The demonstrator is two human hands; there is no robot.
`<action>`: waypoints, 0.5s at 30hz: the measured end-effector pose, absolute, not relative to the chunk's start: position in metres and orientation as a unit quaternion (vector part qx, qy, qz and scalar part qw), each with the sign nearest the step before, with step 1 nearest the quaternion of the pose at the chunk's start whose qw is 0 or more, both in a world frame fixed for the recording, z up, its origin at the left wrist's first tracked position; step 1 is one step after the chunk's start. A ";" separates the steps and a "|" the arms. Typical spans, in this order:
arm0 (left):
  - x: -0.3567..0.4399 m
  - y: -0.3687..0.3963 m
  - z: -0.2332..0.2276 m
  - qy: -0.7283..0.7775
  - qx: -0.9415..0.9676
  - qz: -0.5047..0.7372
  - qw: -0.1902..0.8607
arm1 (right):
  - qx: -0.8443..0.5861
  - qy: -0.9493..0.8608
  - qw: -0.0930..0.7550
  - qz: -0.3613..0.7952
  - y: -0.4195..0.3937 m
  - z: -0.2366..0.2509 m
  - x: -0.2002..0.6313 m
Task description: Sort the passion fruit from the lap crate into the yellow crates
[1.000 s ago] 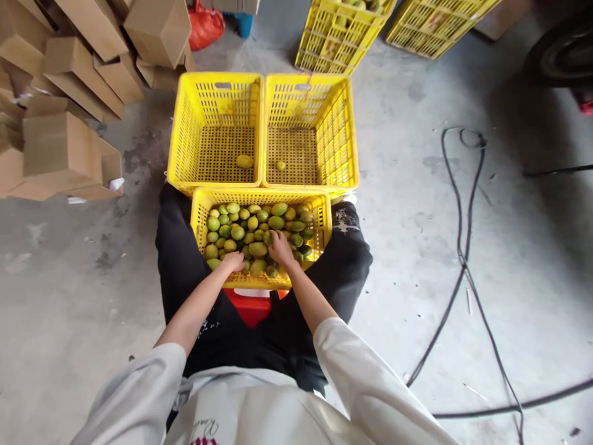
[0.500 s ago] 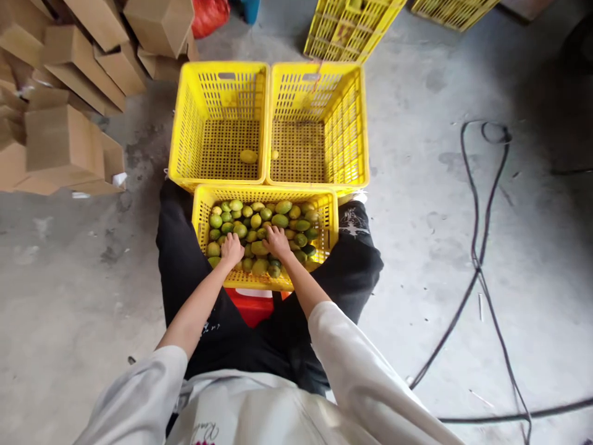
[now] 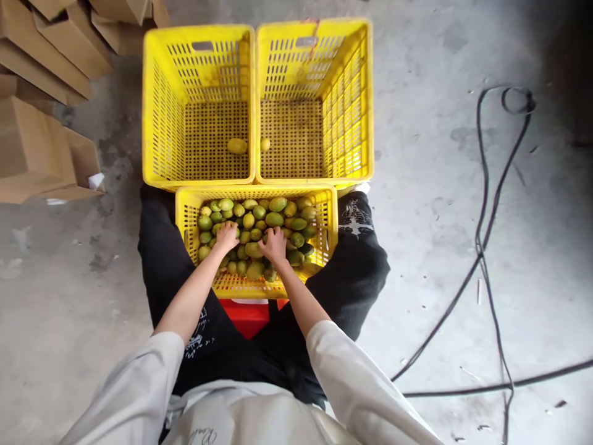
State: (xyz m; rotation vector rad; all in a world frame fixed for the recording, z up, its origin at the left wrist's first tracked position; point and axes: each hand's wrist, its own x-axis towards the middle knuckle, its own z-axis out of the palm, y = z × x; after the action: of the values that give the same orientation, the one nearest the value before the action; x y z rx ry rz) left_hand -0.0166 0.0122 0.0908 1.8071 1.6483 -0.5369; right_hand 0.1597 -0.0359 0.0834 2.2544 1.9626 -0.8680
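Observation:
A shallow yellow crate (image 3: 256, 193) sits between my knees, with green and yellowish lemons (image 3: 274, 219) spread over its bottom. My left hand (image 3: 227, 236) reaches into the left half of the crate, its fingers curled round a green lemon. To the right of it, my right hand (image 3: 274, 245) is bent down over the fruit near the middle. Its fingers are closed on a lemon that they mostly cover. Both palms face down, so the fingertips are partly hidden.
Two deeper yellow crates stand side by side just beyond. The left crate (image 3: 152, 111) and the right crate (image 3: 365, 105) each hold one yellow lemon. Open cardboard boxes (image 3: 41, 142) lie at the left. A looped black cable (image 3: 484, 185) crosses the concrete floor at the right.
The view has tipped down and come nearer, so the crates look larger. My left hand has shifted slightly forward over the lemons; my right hand stays at about the same spot.

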 end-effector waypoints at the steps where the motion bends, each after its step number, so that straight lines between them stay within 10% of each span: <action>1: -0.017 0.012 0.091 0.628 0.685 -0.198 0.311 | 0.718 0.642 0.014 -0.269 -0.032 0.084 0.159; 15: -0.026 -0.021 0.105 0.657 0.614 -0.193 0.393 | 0.615 0.713 0.149 -0.303 0.033 0.075 0.104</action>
State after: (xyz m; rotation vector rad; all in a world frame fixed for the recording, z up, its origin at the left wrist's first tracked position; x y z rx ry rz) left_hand -0.0259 -0.0208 0.1054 1.5578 1.6678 -0.4898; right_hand 0.1043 0.0334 0.0753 1.7661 2.0488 -0.8711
